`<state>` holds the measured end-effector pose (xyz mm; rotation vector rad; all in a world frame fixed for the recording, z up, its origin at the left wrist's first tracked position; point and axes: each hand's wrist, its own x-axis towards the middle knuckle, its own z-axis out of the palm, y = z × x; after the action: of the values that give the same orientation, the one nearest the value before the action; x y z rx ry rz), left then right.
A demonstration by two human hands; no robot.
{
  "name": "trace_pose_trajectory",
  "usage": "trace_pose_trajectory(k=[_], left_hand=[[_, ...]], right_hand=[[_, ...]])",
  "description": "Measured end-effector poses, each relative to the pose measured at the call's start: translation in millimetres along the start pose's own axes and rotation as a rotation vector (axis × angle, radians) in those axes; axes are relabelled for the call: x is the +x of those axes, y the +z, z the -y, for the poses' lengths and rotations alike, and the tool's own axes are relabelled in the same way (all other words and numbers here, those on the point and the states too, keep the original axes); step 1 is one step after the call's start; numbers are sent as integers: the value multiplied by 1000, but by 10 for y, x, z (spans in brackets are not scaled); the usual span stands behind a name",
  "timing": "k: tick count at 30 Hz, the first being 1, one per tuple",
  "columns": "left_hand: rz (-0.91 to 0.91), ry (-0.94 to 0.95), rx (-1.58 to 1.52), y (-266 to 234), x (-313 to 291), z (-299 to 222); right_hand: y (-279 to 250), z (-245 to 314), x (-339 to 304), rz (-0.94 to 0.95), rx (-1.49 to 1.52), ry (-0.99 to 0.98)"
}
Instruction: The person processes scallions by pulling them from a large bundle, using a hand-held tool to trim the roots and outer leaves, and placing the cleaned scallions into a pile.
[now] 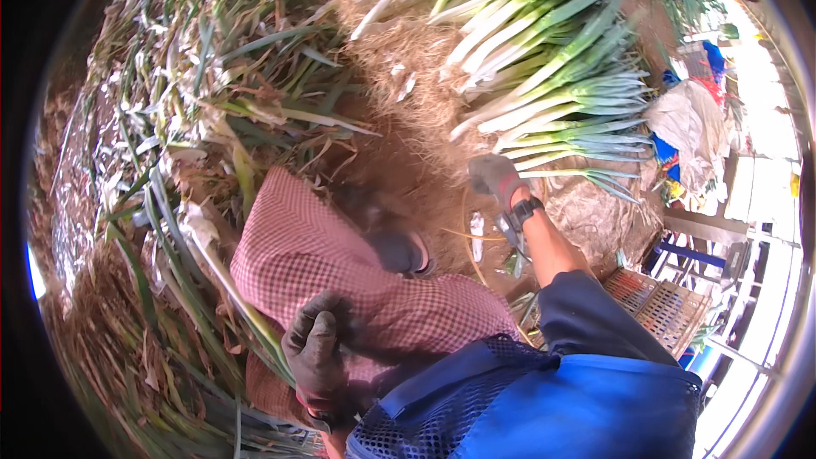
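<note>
My left hand (318, 348), in a grey work glove, rests by the pink checked cloth over my lap. Its fingers are curled in, with the thumb pressed against them; whatever they may hold is hidden. A long green onion stalk (246, 306) runs down close beside that hand. My right hand (495, 178), gloved in grey with a dark watch at the wrist, reaches forward with curled fingers. It is beside the root ends of the nearest cleaned green onions (561, 138), which lie in a row with white ends leftward. I cannot make out anything inside it.
A large heap of untrimmed onion stalks and dry leaves (204, 76) fills the left side. Pale root trimmings (408, 76) cover the ground ahead. At right are a beige sack (693, 132) and a perforated brown crate (667, 314). A dark shoe (408, 251) shows below the cloth.
</note>
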<state>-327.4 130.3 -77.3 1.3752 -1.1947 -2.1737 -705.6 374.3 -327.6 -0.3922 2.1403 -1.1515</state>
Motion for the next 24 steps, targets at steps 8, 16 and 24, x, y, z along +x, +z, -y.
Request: trace_pose_trajectory(k=[8, 16, 24], left_hand=[[-503, 333, 245, -1101, 262, -67], [-574, -54, 804, -1834, 904, 335], [-359, -27, 431, -2004, 406, 160]], right_hand=[[829, 1359, -78, 304, 296, 183], [2002, 3717, -530, 495, -67, -540], [3694, 3799, -970, 789, -624, -311]])
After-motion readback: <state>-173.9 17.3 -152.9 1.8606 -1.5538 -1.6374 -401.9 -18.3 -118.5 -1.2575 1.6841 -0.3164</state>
